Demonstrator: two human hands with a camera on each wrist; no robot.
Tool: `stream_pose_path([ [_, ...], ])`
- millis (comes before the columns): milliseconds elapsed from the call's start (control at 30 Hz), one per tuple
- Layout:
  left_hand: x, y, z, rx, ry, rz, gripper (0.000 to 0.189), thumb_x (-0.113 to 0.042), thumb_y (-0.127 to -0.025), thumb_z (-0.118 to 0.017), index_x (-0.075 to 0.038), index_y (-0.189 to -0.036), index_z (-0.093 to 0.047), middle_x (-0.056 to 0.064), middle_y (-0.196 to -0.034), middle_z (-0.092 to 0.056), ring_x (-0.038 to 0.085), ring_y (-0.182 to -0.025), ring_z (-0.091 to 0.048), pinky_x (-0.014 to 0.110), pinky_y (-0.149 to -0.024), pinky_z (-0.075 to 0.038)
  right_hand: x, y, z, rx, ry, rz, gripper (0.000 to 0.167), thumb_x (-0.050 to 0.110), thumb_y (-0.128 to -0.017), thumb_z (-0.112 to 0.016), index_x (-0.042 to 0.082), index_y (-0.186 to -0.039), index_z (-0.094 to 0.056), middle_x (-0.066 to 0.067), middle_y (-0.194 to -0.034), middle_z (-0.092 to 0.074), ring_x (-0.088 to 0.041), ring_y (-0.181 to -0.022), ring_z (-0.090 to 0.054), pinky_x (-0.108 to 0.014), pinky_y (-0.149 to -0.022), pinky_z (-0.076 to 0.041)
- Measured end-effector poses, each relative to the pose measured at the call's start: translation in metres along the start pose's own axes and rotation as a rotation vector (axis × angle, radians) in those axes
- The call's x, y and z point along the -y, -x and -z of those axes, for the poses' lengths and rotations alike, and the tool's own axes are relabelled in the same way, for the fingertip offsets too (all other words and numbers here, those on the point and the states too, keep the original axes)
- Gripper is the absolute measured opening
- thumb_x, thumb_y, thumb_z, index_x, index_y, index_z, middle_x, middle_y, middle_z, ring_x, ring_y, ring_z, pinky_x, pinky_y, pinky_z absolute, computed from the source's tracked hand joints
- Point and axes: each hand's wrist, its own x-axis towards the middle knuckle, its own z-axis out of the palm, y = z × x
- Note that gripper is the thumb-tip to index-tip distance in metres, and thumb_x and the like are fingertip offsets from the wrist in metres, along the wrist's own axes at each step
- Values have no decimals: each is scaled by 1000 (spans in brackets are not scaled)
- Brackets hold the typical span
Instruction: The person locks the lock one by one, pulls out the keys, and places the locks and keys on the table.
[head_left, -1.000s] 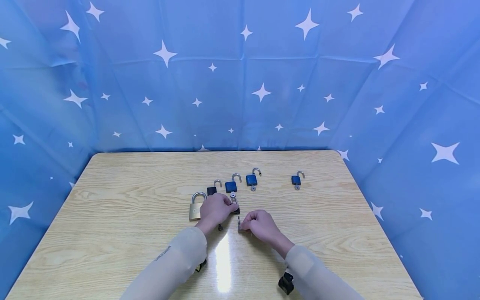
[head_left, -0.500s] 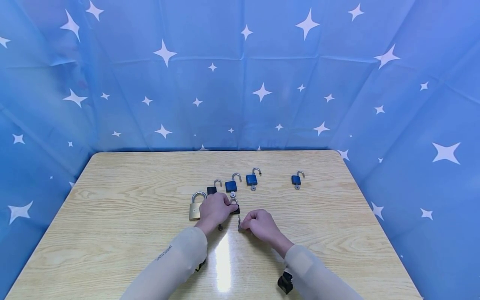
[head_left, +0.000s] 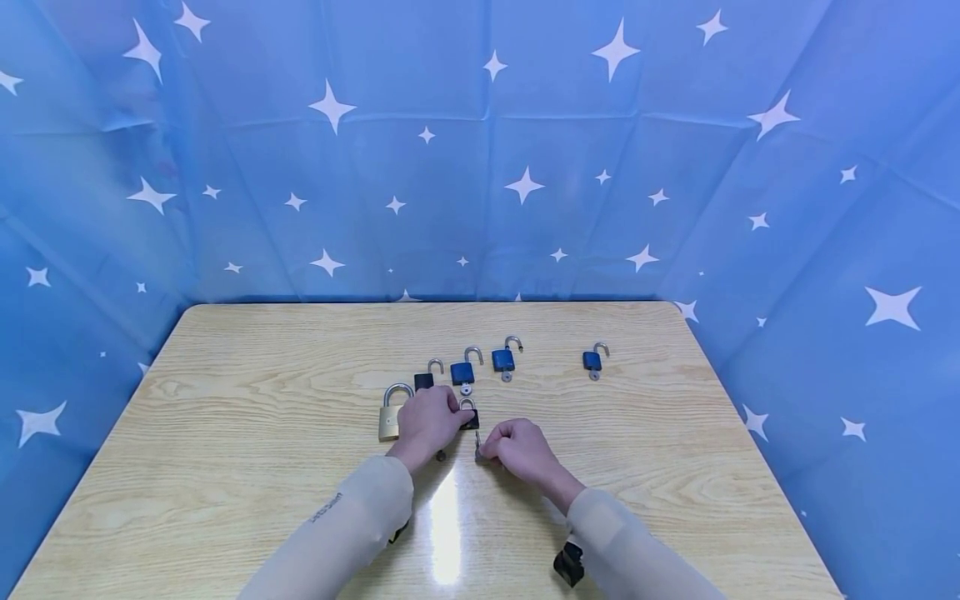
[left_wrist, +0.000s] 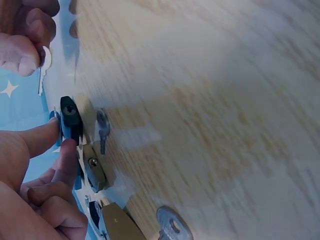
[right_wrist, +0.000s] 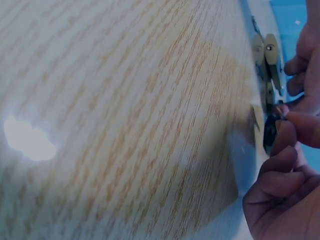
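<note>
My left hand [head_left: 427,425] pinches a black padlock [head_left: 470,420] between thumb and finger, its shackle pointing to the back of the table. In the left wrist view, the padlock's keyhole end faces the camera, with the left thumb and a fingertip at its sides. Just to the right, my right hand [head_left: 521,451] pinches a small silver key [left_wrist: 43,70] between thumb and fingertips, blade toward the lock and apart from it. The right wrist view has the right hand [right_wrist: 285,195] with its other fingers curled and the key mostly hidden.
A large brass padlock [head_left: 388,423] lies left of the left hand, and an open black padlock [head_left: 423,381] behind it. Open blue padlocks [head_left: 462,373] with keys line the back. A smaller brass padlock [left_wrist: 94,165] and loose keys [left_wrist: 102,125] lie beside the left hand.
The left hand and the black padlock have shifted very slightly left. The right hand stays almost in place, holding the key.
</note>
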Motion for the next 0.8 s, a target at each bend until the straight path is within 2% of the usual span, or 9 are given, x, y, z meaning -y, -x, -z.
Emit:
stream_pose_path([
  [267, 9, 4, 18, -63, 64, -24, 25, -45, -88, -68, -21, -81, -65, -7, -63, -59, 13, -59, -53, 28, -52, -37, 2, -1, -1, -8, 40, 11, 12, 15, -78, -68, 7, -69, -68, -2, -66, -62, -14, -58, -48, -27, -54, -38],
  [500, 21, 11, 36, -54, 108, 12, 22, -41, -90, -67, -19, -86, -67, -4, -63, -59, 14, -50, -49, 27, -46, -33, 4, -4, -5, -18, 97, 20, 13, 17, -79, -68, 9, -69, -70, 2, -67, -63, -14, -62, -50, -27, -59, -39],
  [600, 25, 13, 40, -50, 117, 19, 22, -40, -90, -66, -18, -89, -67, -4, -67, -61, 14, -51, -50, 28, -47, -35, 4, -5, -8, -24, 138, 39, 14, 16, -79, -65, 10, -67, -70, 3, -68, -64, -13, -63, -52, -27, -60, -40],
  [800, 32, 14, 42, -64, 111, 25, 23, -41, -90, -67, -18, -88, -67, -4, -64, -60, 14, -51, -51, 28, -47, -35, 2, -8, -14, -45, 224, 55, 17, 15, -78, -59, 15, -64, -69, 5, -70, -66, -12, -63, -54, -27, -60, -42],
])
